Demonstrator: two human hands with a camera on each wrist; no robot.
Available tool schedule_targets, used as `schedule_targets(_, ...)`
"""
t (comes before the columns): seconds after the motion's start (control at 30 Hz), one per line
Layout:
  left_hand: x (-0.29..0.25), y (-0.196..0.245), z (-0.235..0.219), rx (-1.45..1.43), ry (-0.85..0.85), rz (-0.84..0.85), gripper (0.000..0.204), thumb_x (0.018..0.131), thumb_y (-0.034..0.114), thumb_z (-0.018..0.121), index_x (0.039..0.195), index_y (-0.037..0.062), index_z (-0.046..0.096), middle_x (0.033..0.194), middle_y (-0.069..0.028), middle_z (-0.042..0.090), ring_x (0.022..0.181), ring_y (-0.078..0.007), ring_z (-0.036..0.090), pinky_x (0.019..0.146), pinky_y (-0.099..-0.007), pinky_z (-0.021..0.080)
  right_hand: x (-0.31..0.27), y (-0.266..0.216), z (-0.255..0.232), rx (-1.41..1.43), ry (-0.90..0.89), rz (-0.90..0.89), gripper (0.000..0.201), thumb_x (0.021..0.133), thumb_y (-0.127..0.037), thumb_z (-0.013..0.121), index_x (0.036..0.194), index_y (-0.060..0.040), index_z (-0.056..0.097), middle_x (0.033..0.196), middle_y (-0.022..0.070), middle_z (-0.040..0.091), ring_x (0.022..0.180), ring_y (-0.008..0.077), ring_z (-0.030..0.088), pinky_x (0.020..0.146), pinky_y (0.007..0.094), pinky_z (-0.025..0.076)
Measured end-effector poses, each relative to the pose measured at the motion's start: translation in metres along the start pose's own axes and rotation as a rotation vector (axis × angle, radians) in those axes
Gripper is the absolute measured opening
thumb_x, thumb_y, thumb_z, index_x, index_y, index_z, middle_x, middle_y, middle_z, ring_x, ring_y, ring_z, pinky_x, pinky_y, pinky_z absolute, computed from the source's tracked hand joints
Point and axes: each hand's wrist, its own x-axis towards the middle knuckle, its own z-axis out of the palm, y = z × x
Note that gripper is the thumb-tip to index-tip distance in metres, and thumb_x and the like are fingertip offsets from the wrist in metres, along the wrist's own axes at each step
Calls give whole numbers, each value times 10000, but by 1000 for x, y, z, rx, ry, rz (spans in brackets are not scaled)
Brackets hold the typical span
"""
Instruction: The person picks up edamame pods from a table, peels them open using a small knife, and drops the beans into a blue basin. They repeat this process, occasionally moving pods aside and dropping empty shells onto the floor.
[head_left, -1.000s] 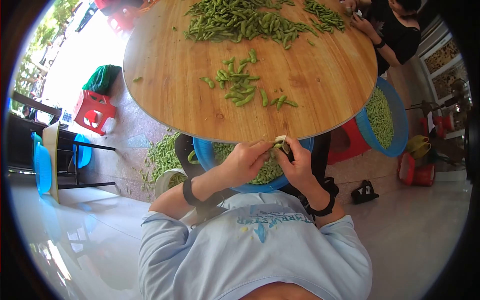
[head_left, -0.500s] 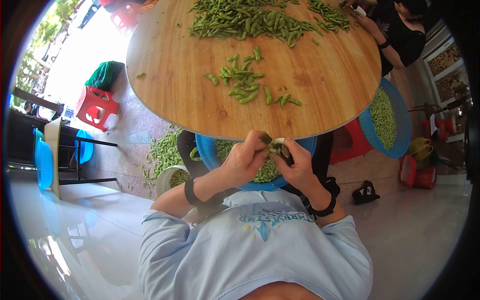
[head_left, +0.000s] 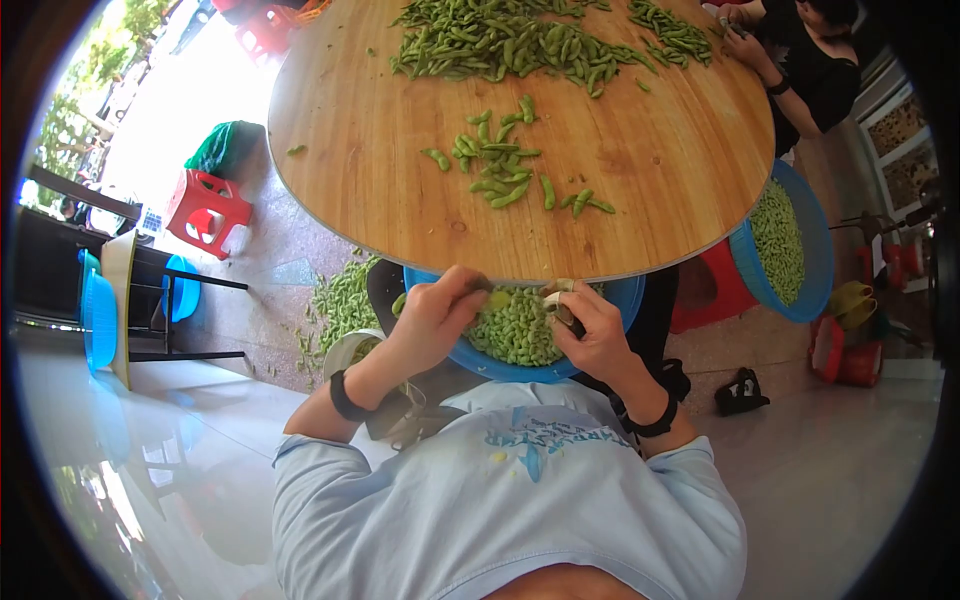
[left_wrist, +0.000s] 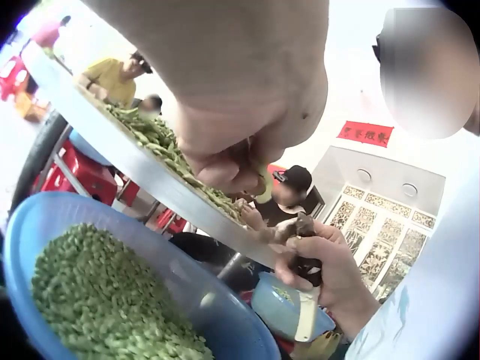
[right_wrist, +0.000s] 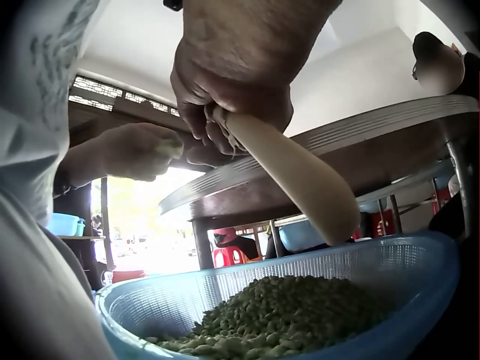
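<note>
My left hand [head_left: 432, 318] is over the left side of a blue basin, fingers curled and pinching a green bean pod [right_wrist: 169, 146], which is blurred in the head view. Shelled green beans [head_left: 515, 335] fill the blue basin [head_left: 545, 374]. Over the basin's right side, my right hand [head_left: 596, 328] grips a tool by its smooth cream handle [right_wrist: 300, 176]; the tool's working end is hidden in the fingers. Something dark [left_wrist: 304, 225] shows at the right thumb and fingertips. Several loose pods [head_left: 500, 170] lie on the round wooden table [head_left: 370, 200] beyond both hands.
A big heap of pods [head_left: 500, 40] covers the table's far part. Another blue basin of beans [head_left: 778, 250] stands at the right, near a person in black [head_left: 810, 60]. Pods [head_left: 345, 305] lie on the floor beside a pale bucket [head_left: 345, 350]. A red stool [head_left: 208, 212] stands left.
My hands were together at the table edge; the left has since moved left and a little down, away from the right. The right hand keeps hold of the cream-handled tool.
</note>
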Motion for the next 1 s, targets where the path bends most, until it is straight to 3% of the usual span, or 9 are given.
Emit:
schedule_targets(0.07, -7, -2, -16, 178, -1, 83, 147, 848, 63, 577, 988, 21, 554, 743, -141, 642, 665, -305, 635, 573, -354, 491, -3, 3, -5, 28, 9, 11, 243, 779, 19, 600, 1020, 28, 568, 776, 117, 558, 625, 202, 559, 575, 302, 464)
schedule_targets(0.13, -16, 2, -46, 1046, -315, 33, 123, 828, 88, 594, 941, 45, 574, 720, -129, 599, 704, -305, 607, 620, -381, 495, -10, 7, -11, 59, 23, 29, 240, 796, 10, 591, 1034, 30, 570, 778, 110, 562, 624, 187, 558, 570, 296, 461)
schedule_targets(0.27, -1, 10, -52, 1062, -350, 94, 168, 774, 44, 584, 942, 54, 576, 747, -118, 543, 762, -305, 578, 660, -397, 492, -15, 6, -8, 384, -94, 307, 305, 865, -30, 539, 1163, 31, 536, 753, 70, 561, 607, 116, 519, 557, 254, 434)
schedule_targets(0.3, 18, 20, -39, 926, -247, 264, 203, 752, 31, 577, 955, 48, 575, 773, -114, 533, 781, -307, 569, 664, -399, 490, -13, 5, -3, 517, -98, 391, 329, 884, -40, 521, 1205, 31, 517, 736, 54, 554, 597, 97, 502, 553, 240, 424)
schedule_targets(0.4, 82, 28, -8, 718, -89, 584, 288, 699, 1, 564, 985, 36, 573, 857, -116, 511, 855, -302, 550, 683, -395, 487, -9, 2, 5, 458, -122, 322, 361, 898, -35, 499, 1253, 32, 485, 738, 40, 554, 582, 84, 482, 548, 230, 418)
schedule_targets(0.7, 165, 12, 23, 855, -70, 751, 322, 669, -40, 585, 982, 39, 587, 1019, -122, 517, 984, -299, 478, 811, -385, 437, -15, 5, -2, 638, 28, 432, 381, 940, -55, 448, 1312, 29, 440, 769, 28, 545, 562, 56, 451, 501, 194, 383)
schedule_targets(0.8, 149, 27, 24, 657, 23, 738, 217, 757, -29, 581, 967, 23, 585, 956, -82, 558, 895, -211, 535, 739, -330, 456, -6, 3, -14, 755, 165, 417, 404, 954, -71, 417, 1349, 13, 398, 774, 46, 536, 536, 62, 439, 455, 194, 361)
schedule_targets(0.87, 122, 39, 28, 4, -238, 146, 111, 879, 37, 555, 983, 2, 571, 821, -29, 562, 763, -106, 536, 645, -267, 450, -2, 1, -21, 805, 224, 389, 419, 959, -79, 404, 1370, -1, 373, 775, 57, 530, 523, 67, 434, 433, 197, 350)
schedule_targets(1.0, 83, 34, 45, -348, -360, -4, 138, 941, 112, 528, 983, -17, 556, 736, 6, 543, 664, -54, 492, 576, -224, 422, 1, 1, -17, 1122, 231, 416, 410, 965, -105, 407, 1364, -25, 364, 770, 86, 518, 513, 85, 435, 412, 205, 357)
